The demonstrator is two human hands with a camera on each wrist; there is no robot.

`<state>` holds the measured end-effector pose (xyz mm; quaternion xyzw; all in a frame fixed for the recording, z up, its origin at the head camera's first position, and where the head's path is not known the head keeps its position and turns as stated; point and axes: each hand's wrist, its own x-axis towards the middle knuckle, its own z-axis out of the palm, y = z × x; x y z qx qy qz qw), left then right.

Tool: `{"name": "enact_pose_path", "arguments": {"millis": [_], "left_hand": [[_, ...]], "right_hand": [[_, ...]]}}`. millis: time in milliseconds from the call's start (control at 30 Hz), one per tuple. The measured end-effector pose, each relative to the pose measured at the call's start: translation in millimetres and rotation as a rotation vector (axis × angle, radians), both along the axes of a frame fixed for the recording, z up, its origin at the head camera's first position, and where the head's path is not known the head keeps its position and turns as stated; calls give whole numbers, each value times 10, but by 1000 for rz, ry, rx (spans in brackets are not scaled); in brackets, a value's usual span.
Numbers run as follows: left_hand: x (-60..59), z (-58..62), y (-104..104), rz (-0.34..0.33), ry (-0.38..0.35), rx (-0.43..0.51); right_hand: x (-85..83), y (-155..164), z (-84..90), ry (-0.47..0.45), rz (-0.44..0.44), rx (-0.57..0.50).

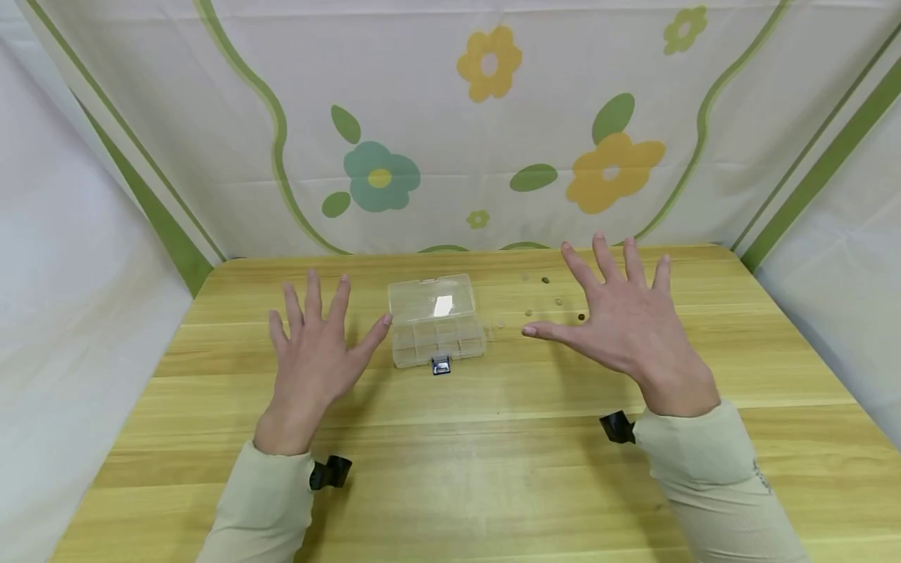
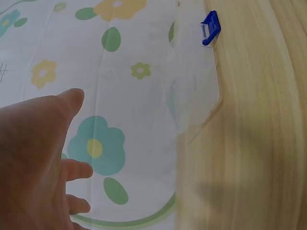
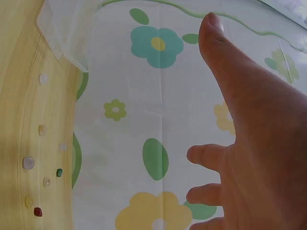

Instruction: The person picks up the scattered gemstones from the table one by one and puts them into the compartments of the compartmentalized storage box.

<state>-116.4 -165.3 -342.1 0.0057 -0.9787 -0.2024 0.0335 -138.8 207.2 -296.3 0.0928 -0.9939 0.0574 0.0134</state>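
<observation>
My left hand (image 1: 310,366) hovers over the table left of a clear plastic compartment box (image 1: 404,356), fingers spread and holding nothing. The box's see-through lid (image 1: 415,299) is raised at the back, and a blue latch (image 1: 440,365) hangs at its front. To the right of the box, my right hand (image 1: 633,328) is also spread wide and holds nothing. Several small polished stones lie scattered between the box and that hand, among them a green stone (image 3: 59,172), a dark red stone (image 3: 38,212) and pale, whitish stones.
The wooden table (image 1: 450,453) runs back to a white cloth backdrop (image 1: 436,102) printed with flowers and leaves. White cloth walls stand at both sides. A small black wrist camera (image 1: 331,472) sticks out at the left cuff, and another black camera (image 1: 617,428) at the right.
</observation>
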Motion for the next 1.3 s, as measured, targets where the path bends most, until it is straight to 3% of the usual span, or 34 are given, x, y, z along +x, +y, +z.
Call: {"name": "enact_pose_path", "arguments": {"millis": [200, 433, 700, 900, 1067, 1300], "left_hand": [[-16, -56, -21, -27, -5, 86], [-71, -231, -43, -51, -64, 374], [-70, -456, -52, 1, -132, 610], [-38, -545, -44, 15, -161, 741], [-18, -606, -16, 13, -171, 798], [-37, -649, 77, -37, -179, 760]], "right_hand": [[-40, 51, -36, 31, 28, -90], [-122, 135, -220, 203, 19, -321], [-222, 260, -506, 165, -36, -615], [-248, 344, -731, 92, -143, -748], [-269, 419, -911, 33, -237, -805], [-285, 505, -1070, -5, -293, -812]]}}
